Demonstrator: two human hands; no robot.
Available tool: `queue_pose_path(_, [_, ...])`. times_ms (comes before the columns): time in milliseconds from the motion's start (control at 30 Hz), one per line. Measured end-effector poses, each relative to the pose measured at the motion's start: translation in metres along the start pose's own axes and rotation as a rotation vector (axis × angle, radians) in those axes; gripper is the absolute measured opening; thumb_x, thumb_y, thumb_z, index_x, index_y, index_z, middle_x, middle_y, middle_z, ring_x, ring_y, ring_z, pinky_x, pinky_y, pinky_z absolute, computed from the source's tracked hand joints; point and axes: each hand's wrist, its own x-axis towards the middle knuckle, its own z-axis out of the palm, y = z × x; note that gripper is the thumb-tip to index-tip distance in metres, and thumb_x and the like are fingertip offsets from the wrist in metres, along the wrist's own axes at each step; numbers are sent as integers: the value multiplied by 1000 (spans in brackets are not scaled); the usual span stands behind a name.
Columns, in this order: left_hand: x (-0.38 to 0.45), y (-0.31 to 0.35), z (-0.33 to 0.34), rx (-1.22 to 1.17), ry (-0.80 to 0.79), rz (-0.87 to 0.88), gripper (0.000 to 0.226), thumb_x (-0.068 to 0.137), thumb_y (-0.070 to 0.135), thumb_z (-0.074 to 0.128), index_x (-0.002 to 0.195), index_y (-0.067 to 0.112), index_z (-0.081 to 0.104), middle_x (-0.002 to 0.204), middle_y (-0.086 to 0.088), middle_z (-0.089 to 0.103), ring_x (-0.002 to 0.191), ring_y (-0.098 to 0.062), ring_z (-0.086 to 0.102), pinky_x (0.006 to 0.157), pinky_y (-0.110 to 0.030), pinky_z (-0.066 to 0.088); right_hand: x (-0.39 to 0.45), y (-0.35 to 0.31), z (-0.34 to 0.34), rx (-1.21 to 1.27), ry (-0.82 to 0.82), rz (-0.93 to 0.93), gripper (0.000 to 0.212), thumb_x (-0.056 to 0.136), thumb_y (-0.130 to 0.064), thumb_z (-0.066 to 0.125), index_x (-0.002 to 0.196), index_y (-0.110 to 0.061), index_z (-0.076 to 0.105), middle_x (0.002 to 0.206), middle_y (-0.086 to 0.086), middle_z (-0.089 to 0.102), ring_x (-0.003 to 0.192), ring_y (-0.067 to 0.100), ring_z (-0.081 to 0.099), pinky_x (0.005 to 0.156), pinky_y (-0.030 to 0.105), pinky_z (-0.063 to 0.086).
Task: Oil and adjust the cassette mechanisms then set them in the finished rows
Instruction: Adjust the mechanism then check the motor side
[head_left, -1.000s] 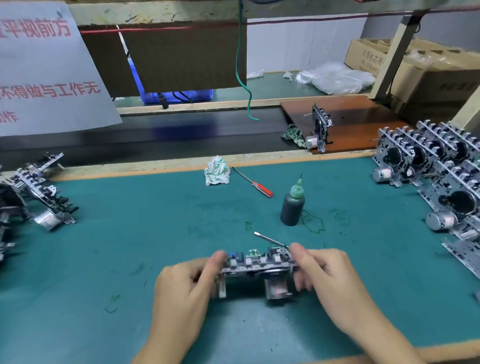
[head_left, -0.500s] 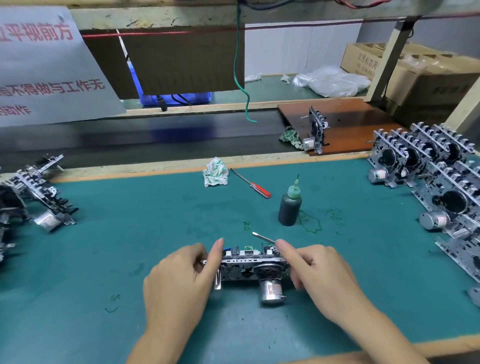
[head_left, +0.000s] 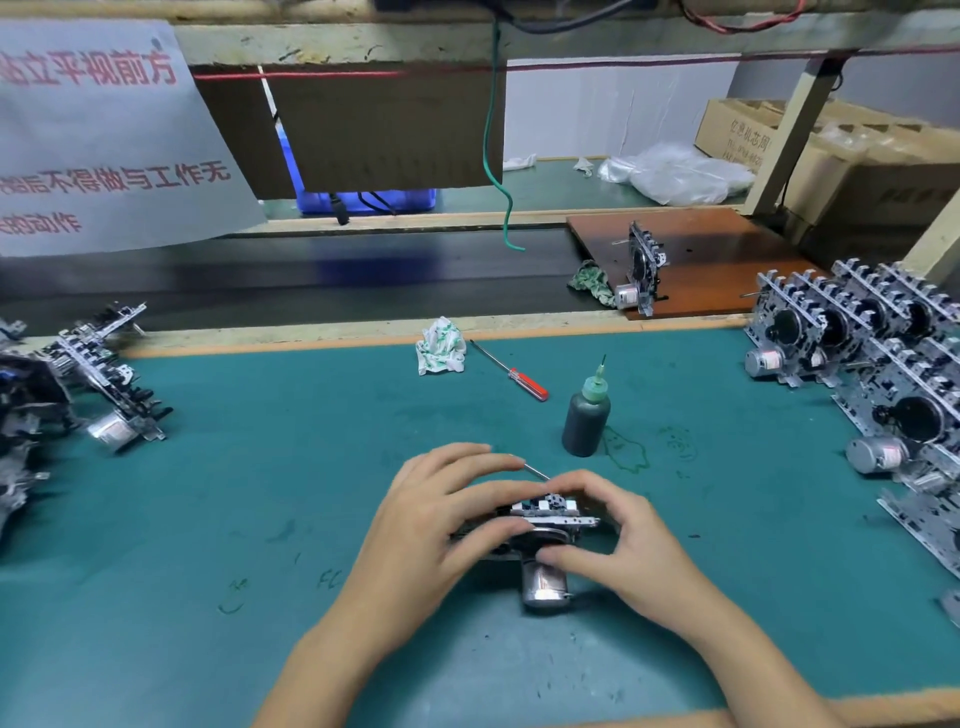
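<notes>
Your left hand (head_left: 441, 512) and right hand (head_left: 618, 530) both grip one cassette mechanism (head_left: 545, 525) on the green worktop (head_left: 260, 493), near the middle of its near edge. Your left fingers curl over its top and far side, with the thumb pressed on the near face. Your right forefinger arches over the top while the thumb presses on the round part above the motor. The mechanism's long axis runs left to right, roughly parallel to the near edge. Its silver motor can (head_left: 543, 584) points towards you and rests close to the mat.

A thin metal tool tip (head_left: 535, 472) sticks out beyond your fingers towards the far right; which hand carries it cannot be told.

The dark oil bottle (head_left: 586, 415) stands upright just beyond your right hand, nozzle up. The red-handled screwdriver (head_left: 511, 371) lies diagonally further back, beside a crumpled rag (head_left: 440, 353) at the far edge.

Finished mechanisms (head_left: 857, 338) stand on edge in rows along the right edge. A loose pile of mechanisms (head_left: 93, 379) lies at the left edge. One more mechanism (head_left: 641, 270) stands on the brown board (head_left: 717, 260) past the far edge.
</notes>
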Motion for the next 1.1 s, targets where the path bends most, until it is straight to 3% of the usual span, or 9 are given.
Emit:
queue_pose_path(133, [0,0,1,-57,3,-48,27,89,47,50,110,46,66,112,27,60,112,3,49,96,-26,36,3,2,1,39,20,0,33,66,-24,78,97,-26,65,95,-3,69,93,19,62,90,34,46])
queue_pose_path(267, [3,2,2,-105,-9,-101,29,86,51,49,113,48,58,111,32,58,112,7,46,96,-31,39,3,2,2,62,40,-9,30,66,-21,78,93,-30,67,93,-4,69,90,16,63,87,27,47])
queue_pose_path(367, [4,2,2,-148,-24,-99,27,85,48,52,105,39,67,110,29,61,114,2,48,97,-37,42,5,1,1,76,7,-27,31,67,-18,78,93,-29,66,93,-2,69,89,15,63,85,22,47])
queue_pose_path(567, [5,3,1,-138,-38,-125,31,84,54,49,114,52,52,114,33,56,116,3,45,99,-34,40,-1,2,6,60,41,-68,30,68,-24,76,96,-30,65,93,-6,68,88,12,63,83,21,46])
queue_pose_path(667, [7,3,1,-142,-46,-131,31,84,53,49,114,51,55,108,32,59,116,1,46,99,-37,40,-8,0,8,-142,198,-169,40,70,-40,71,108,-37,60,103,-14,64,99,9,60,87,17,43])
queue_pose_path(733, [8,3,1,-142,-46,-136,31,83,53,49,113,49,58,108,32,60,116,1,47,99,-38,40,-12,-3,8,-320,322,-329,41,76,-42,68,114,-33,59,105,-18,62,100,6,58,88,17,43])
queue_pose_path(833, [6,2,0,-139,-65,-129,32,84,55,48,115,54,53,111,33,58,117,3,45,100,-36,39,-15,-3,7,-522,443,-515,26,83,-36,65,99,-16,70,96,-13,66,92,10,60,79,32,49])
queue_pose_path(967, [4,3,0,-124,-63,-112,32,86,52,48,118,52,52,116,29,57,115,4,46,98,-34,41,-14,-5,2,-654,482,-584,22,84,-31,63,90,-13,74,92,-11,70,89,14,59,75,36,50])
queue_pose_path(1100, [4,4,-1,-132,-63,-113,34,85,52,48,119,53,52,118,26,56,113,4,47,98,-33,41,-17,-5,0,-655,463,-593,26,89,-32,57,100,-15,73,100,-10,69,92,16,57,76,38,51])
